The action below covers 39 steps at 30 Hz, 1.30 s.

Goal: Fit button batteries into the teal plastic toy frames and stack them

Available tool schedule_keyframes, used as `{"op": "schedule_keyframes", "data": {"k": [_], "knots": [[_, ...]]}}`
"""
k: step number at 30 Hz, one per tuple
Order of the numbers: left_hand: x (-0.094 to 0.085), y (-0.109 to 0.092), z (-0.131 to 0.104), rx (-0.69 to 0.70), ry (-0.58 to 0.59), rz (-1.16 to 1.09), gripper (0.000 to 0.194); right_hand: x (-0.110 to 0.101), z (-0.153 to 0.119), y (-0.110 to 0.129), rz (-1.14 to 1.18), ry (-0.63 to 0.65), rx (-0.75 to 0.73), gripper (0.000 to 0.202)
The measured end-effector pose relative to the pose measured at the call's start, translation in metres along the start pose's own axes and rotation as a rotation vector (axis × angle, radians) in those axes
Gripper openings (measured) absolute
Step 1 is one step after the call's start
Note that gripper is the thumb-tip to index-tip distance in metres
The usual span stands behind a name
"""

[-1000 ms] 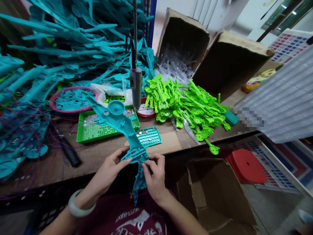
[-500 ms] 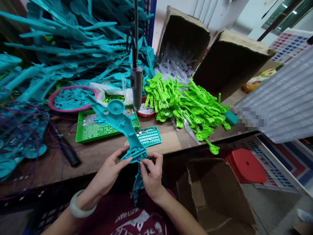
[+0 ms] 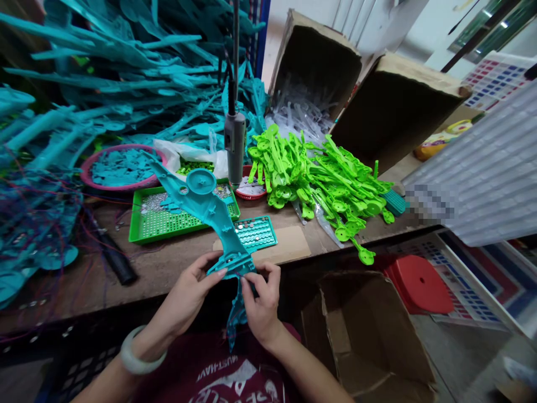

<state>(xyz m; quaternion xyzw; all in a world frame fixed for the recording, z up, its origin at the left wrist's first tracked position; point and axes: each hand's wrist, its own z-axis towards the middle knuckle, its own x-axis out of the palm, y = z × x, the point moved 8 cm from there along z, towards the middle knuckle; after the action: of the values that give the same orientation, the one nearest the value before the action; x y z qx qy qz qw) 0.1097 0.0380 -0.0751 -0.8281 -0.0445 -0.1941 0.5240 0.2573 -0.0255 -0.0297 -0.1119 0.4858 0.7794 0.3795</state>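
Note:
Between my two hands is a long teal plastic toy-like shell part [image 3: 213,215], tilted, its disc end up over the bench and its narrow end down near my shirt. My left hand [image 3: 191,291] grips its wider middle from the left, thumb on top. My right hand [image 3: 262,302] pinches the part just right of and below that spot; whether a small piece sits between those fingertips I cannot make out. Just beyond lies a teal tray [image 3: 264,232] with rows of small round metal pieces. A green perforated tray [image 3: 155,228] of small metal parts stands behind the shell.
A grey electric screwdriver [image 3: 235,148] hangs over the bench. Bright green parts [image 3: 327,179] are heaped on the right, teal shells [image 3: 126,84] at back left. A pink basin [image 3: 87,176] holds small teal pieces. Below right are an open carton [image 3: 377,336] and a red stool [image 3: 422,285].
The view has shifted very slightly. Both hands keep their hold on the teal shell part, with hardly any visible movement.

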Motion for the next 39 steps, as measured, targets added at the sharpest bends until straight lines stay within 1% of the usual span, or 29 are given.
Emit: {"op": "schedule_keyframes", "data": {"k": [6, 8, 10, 12, 14, 15, 16, 17, 19, 21, 23, 24, 25, 28, 29, 31, 34, 36, 37, 39], "knots": [[0.003, 0.002, -0.001, 0.019, 0.007, 0.036, 0.056, 0.005, 0.003, -0.001, 0.04, -0.032, 0.05, 0.012], [0.003, 0.002, 0.0, 0.048, 0.004, 0.066, 0.056, 0.008, 0.004, 0.0, 0.063, -0.04, 0.055, 0.012], [0.001, 0.0, 0.001, 0.098, -0.03, 0.119, 0.053, 0.01, 0.006, 0.003, 0.077, -0.036, 0.047, 0.012], [-0.003, -0.004, 0.001, 0.146, -0.094, 0.198, 0.048, 0.009, 0.01, 0.007, 0.077, -0.053, 0.041, 0.011], [-0.004, -0.009, -0.001, 0.192, -0.153, 0.306, 0.044, 0.004, 0.019, 0.012, 0.059, -0.093, 0.044, 0.012], [-0.003, -0.012, -0.002, 0.221, -0.174, 0.363, 0.041, 0.002, 0.026, 0.015, 0.045, -0.09, 0.047, 0.014], [-0.001, -0.015, -0.004, 0.255, -0.188, 0.417, 0.038, 0.002, 0.034, 0.018, 0.035, -0.057, 0.049, 0.016], [0.001, -0.018, -0.006, 0.291, -0.194, 0.464, 0.035, 0.005, 0.042, 0.02, 0.031, 0.003, 0.051, 0.017], [0.007, -0.022, -0.01, 0.353, -0.183, 0.526, 0.03, 0.012, 0.059, 0.023, 0.051, 0.167, 0.064, 0.013], [0.012, -0.021, -0.012, 0.389, -0.16, 0.556, 0.029, 0.017, 0.07, 0.022, 0.111, 0.3, 0.089, 0.009], [0.01, -0.019, -0.011, 0.397, -0.16, 0.566, 0.031, 0.019, 0.077, 0.016, 0.228, 0.37, 0.114, 0.007], [0.007, -0.016, -0.01, 0.381, -0.167, 0.56, 0.033, 0.02, 0.08, 0.011, 0.315, 0.378, 0.134, 0.006], [0.003, -0.013, -0.007, 0.354, -0.172, 0.541, 0.035, 0.019, 0.082, 0.004, 0.415, 0.357, 0.167, 0.005], [-0.005, -0.004, 0.001, 0.29, -0.143, 0.473, 0.04, 0.022, 0.085, -0.022, 0.69, 0.218, 0.33, 0.01], [-0.005, -0.002, 0.003, 0.286, -0.122, 0.458, 0.04, 0.025, 0.085, -0.028, 0.74, 0.184, 0.374, 0.012], [-0.005, 0.0, 0.006, 0.291, -0.092, 0.431, 0.039, 0.033, 0.084, -0.033, 0.777, 0.15, 0.407, 0.012], [-0.003, 0.006, 0.01, 0.261, -0.076, 0.34, 0.041, 0.038, 0.083, -0.029, 0.748, 0.081, 0.4, 0.013], [0.0, 0.009, 0.013, 0.239, -0.077, 0.248, 0.043, 0.033, 0.084, -0.024, 0.685, 0.003, 0.367, 0.012], [0.001, 0.009, 0.015, 0.231, -0.083, 0.202, 0.044, 0.028, 0.085, -0.019, 0.627, -0.033, 0.315, 0.011], [0.006, 0.008, 0.018, 0.215, -0.088, 0.114, 0.046, 0.017, 0.09, -0.003, 0.471, -0.084, 0.138, 0.009]]}}
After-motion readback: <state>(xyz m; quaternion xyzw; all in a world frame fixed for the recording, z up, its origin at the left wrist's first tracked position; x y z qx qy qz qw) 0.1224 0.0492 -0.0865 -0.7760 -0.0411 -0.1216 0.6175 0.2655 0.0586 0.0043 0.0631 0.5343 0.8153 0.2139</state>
